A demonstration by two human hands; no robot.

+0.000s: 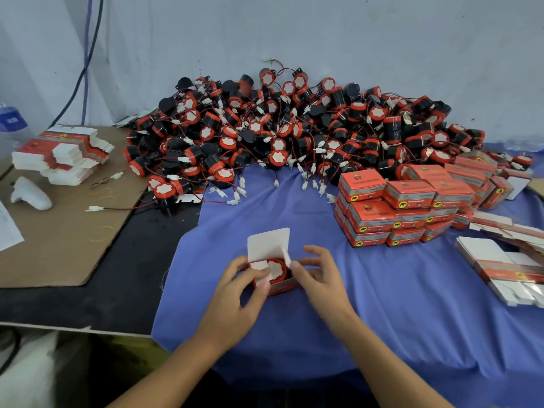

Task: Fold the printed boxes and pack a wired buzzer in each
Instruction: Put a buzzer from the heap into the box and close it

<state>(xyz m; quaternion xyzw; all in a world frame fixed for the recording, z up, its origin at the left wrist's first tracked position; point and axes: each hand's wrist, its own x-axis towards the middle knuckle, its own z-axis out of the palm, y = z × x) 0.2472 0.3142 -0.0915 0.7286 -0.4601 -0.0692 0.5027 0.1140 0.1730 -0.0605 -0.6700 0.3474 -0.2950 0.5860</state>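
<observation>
At six o'clock, the left hand (235,294) and right hand (321,279) each pinched a side flap (285,254) of the box (282,287), apparently to cover the buzzer (276,270) inside.

Pale bluish wall (382,39) at back, scuffed, w/ dark cables (85,54) running down at left. Black tabletop (117,290); blue cloth (412,304) over centre & right, brown cardboard sheet (59,245) on left.

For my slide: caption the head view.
Left hand and right hand tuck the flaps of a printed box over a wired buzzer, heap of buzzers behind.
</observation>
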